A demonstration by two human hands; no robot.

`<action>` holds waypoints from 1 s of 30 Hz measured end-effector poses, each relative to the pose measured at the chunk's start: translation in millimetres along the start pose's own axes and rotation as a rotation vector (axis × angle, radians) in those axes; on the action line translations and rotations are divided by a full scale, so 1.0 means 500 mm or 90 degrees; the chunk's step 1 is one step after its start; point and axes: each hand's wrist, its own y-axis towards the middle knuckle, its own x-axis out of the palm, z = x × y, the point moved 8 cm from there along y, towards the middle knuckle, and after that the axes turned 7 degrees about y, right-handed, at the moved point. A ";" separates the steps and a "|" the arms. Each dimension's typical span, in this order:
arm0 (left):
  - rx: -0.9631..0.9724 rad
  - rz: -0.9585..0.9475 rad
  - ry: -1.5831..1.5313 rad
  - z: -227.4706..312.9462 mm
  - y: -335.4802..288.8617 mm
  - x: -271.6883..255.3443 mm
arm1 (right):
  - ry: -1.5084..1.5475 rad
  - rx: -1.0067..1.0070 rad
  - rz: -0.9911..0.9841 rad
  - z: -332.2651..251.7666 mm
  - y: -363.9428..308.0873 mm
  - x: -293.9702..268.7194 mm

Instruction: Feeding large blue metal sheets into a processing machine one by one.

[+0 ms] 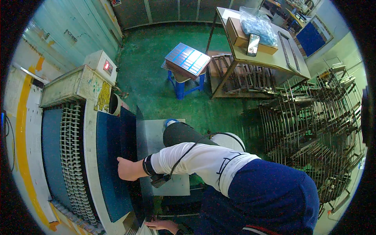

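My right hand [130,169], in a white sleeve with a black wristband, reaches across to the left over several upright dark blue panels. Its fingers are curled, and what they hold is hidden. The broad blue panel [109,156] stands beside the machine's pale edge, just behind this hand. A thin dark sheet [144,160] stands nearer to me, under my right wrist. Low in the view, my left hand [162,225] has its fingers closed at the near end of that sheet; the rest of its arm is mostly hidden.
On the left is a machine with a rack of white roller discs [72,156] and a control box [103,66]. A blue stool [180,90] bears stacked patterned boards [188,58]. A table [288,58] holds a carton and phone. Metal racks [309,137] crowd the right.
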 end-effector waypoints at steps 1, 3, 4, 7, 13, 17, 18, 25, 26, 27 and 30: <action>-0.011 -0.003 -0.009 -0.020 0.010 0.004 | 0.007 0.001 -0.002 0.005 -0.001 0.003; -0.019 -0.001 -0.031 -0.040 0.024 0.004 | 0.015 0.003 -0.003 0.007 -0.002 0.003; -0.022 -0.002 -0.043 -0.042 0.028 0.003 | 0.017 0.003 -0.002 0.004 -0.002 -0.001; -0.038 -0.009 -0.071 -0.031 0.023 0.005 | 0.010 0.004 -0.009 0.004 -0.005 -0.003; -0.047 0.004 -0.092 0.016 0.000 0.011 | -0.002 -0.006 -0.001 0.002 -0.002 -0.004; -0.051 0.000 -0.080 0.023 -0.005 0.013 | -0.027 0.008 -0.020 0.009 0.000 0.003; -0.039 -0.007 -0.105 0.011 0.005 0.012 | -0.020 0.007 -0.014 0.009 0.003 0.010; 0.038 -0.036 -0.111 -0.052 0.046 0.005 | 0.002 0.009 -0.027 0.007 0.001 -0.002; 0.037 -0.034 -0.106 -0.074 0.061 0.001 | 0.001 0.005 -0.030 0.004 0.001 -0.005; 0.053 -0.040 -0.086 -0.084 0.071 0.000 | 0.003 0.004 -0.026 0.003 0.002 -0.005; 0.078 -0.046 -0.062 -0.100 0.086 -0.003 | -0.001 0.003 -0.017 0.001 0.005 0.000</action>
